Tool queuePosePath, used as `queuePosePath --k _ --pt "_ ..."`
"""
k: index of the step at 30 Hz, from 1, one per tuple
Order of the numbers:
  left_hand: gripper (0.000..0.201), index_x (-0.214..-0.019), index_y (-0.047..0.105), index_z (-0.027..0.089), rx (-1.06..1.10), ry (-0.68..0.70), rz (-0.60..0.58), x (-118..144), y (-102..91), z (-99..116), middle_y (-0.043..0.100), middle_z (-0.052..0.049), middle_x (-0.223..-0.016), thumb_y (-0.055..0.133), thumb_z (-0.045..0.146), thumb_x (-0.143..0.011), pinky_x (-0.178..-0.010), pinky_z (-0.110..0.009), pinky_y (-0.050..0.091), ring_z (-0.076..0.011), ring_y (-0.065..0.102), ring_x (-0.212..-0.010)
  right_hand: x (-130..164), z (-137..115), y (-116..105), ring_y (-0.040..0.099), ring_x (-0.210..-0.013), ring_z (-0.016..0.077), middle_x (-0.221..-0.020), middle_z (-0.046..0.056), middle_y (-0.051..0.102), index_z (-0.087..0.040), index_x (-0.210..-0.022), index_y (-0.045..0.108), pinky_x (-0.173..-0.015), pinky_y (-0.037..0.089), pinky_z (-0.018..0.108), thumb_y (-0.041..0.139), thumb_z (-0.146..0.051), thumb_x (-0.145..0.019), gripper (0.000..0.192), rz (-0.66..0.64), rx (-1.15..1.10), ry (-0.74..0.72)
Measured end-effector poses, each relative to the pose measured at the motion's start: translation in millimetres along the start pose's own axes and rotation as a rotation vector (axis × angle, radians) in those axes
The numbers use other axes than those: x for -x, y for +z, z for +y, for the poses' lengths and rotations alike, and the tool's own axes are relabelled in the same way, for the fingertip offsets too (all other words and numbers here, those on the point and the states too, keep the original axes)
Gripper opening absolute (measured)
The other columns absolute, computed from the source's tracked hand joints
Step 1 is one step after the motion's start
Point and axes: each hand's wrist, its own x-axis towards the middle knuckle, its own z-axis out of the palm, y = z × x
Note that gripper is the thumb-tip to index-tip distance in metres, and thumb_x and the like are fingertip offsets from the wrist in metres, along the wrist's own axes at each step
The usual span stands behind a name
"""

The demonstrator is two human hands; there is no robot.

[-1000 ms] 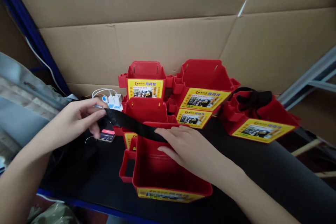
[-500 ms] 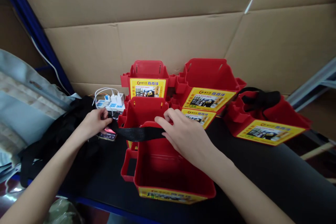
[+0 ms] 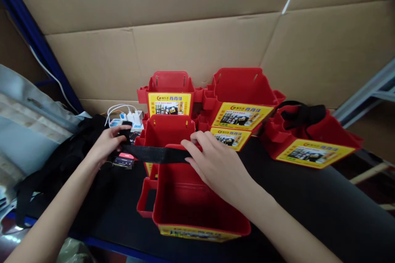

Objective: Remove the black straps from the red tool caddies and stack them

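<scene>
A red plastic bin (image 3: 197, 209) with a yellow label stands nearest me on the black tabletop (image 3: 308, 205). A black webbing strap (image 3: 154, 154) lies stretched across its back rim. My left hand (image 3: 106, 144) pinches the strap's left end beside the bin. My right hand (image 3: 216, 164) rests on the bin's back rim, fingers pressing the strap's right end there.
Several more red labelled bins (image 3: 240, 107) crowd behind, one at the right (image 3: 311, 144) holding a black strap. A phone (image 3: 123, 160) and a white power strip with chargers (image 3: 131, 119) lie left of the bins. Black fabric (image 3: 61, 164) lies at the left; cardboard (image 3: 197, 41) walls the back.
My left hand pulled the strap from slanted to level along the bin's back rim. My right hand shifted up onto that rim.
</scene>
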Motion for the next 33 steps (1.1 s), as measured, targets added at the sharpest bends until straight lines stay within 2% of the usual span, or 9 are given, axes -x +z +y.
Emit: queuePosePath --k 3,6,9,11,16,20,26,30,33 --pt "0.048 -0.112 0.058 0.024 -0.269 0.368 0.187 25 2.6 28 0.062 -0.003 -0.107 0.055 0.014 -0.065 -0.056 -0.021 0.05 -0.0165 0.062 -0.078 1 1 -7 0.05 -0.097 0.0207 -0.11 0.008 0.056 -0.014 -0.114 0.051 -0.083 0.044 0.034 0.052 -0.03 -0.082 0.035 0.082 -0.202 -0.037" --pt "0.046 -0.115 0.057 0.027 -0.431 0.618 0.184 54 18.3 60 0.053 0.0 -0.125 0.052 0.014 -0.071 -0.084 -0.029 0.048 -0.023 0.049 -0.114 2 -3 -11 0.047 -0.106 0.018 -0.121 0.005 0.053 -0.016 -0.124 0.044 -0.092 0.037 0.034 0.049 -0.027 -0.085 0.04 0.055 -0.325 -0.096" --pt "0.044 -0.117 0.054 0.028 -0.49 0.734 0.168 68 34.4 83 0.054 0.001 -0.124 0.05 0.015 -0.075 -0.081 -0.027 0.049 -0.0205 0.053 -0.108 3 -7 -10 0.05 -0.099 0.0165 -0.111 0.002 0.059 -0.022 -0.121 0.048 -0.09 0.037 0.034 0.052 -0.022 -0.084 0.037 -0.113 -0.364 -0.205" --pt "0.046 -0.119 0.052 0.028 -0.505 0.778 0.212 65 36.7 91 0.054 0.001 -0.123 0.051 0.015 -0.075 -0.073 -0.025 0.051 -0.0186 0.057 -0.1 4 -9 -9 0.054 -0.089 0.0156 -0.096 0.001 0.064 -0.022 -0.106 0.058 -0.087 0.037 0.034 0.051 -0.023 -0.085 0.022 -0.235 -0.392 -0.302" --pt "0.047 -0.121 0.05 0.022 -0.569 0.725 0.455 32 11.5 95 0.061 -0.002 -0.109 0.053 0.016 -0.074 -0.076 -0.028 0.049 -0.0167 0.061 -0.085 8 -12 -14 0.057 -0.066 0.0119 -0.071 -0.001 0.064 -0.018 -0.076 0.06 -0.072 0.041 0.027 0.043 -0.015 -0.087 0.02 -0.418 -0.409 -0.477" --pt "0.046 -0.118 0.054 0.018 -0.658 0.542 0.558 6 -5.7 87 0.067 -0.003 -0.083 0.057 0.022 -0.072 -0.074 -0.033 0.048 -0.0162 0.061 -0.067 11 -8 -26 0.06 -0.069 0.0148 -0.074 0.001 0.065 -0.018 -0.081 0.059 -0.06 0.041 0.026 0.048 -0.019 -0.084 0.012 -0.466 -0.397 -0.371" --pt "0.045 -0.12 0.053 0.008 -0.788 0.477 0.686 -9 -33.1 69 0.058 -0.01 -0.115 0.047 0.022 -0.078 -0.093 -0.035 0.041 -0.0232 0.056 -0.102 18 16 -34 0.062 -0.067 0.0136 -0.075 0.0 0.067 -0.021 -0.08 0.062 -0.058 0.043 0.021 0.054 -0.016 -0.077 0.01 -0.656 -0.45 -0.121" --pt "0.045 -0.12 0.052 0.007 -0.818 0.445 0.818 -15 -63.7 61 0.056 -0.009 -0.12 0.049 0.02 -0.077 -0.099 -0.038 0.036 -0.0255 0.051 -0.111 18 22 -32 0.062 -0.069 0.0138 -0.079 0.001 0.067 -0.02 -0.088 0.062 -0.059 0.044 0.021 0.054 -0.017 -0.078 0.014 -0.647 -0.46 -0.101" --pt "0.045 -0.121 0.051 0.008 -0.785 0.52 0.805 -7 -66.0 65 0.055 -0.009 -0.121 0.05 0.019 -0.077 -0.097 -0.038 0.039 -0.0257 0.052 -0.11 17 17 -28 0.062 -0.066 0.0131 -0.075 0.0 0.067 -0.021 -0.089 0.062 -0.059 0.044 0.021 0.047 -0.016 -0.084 0.017 -0.651 -0.488 -0.135"
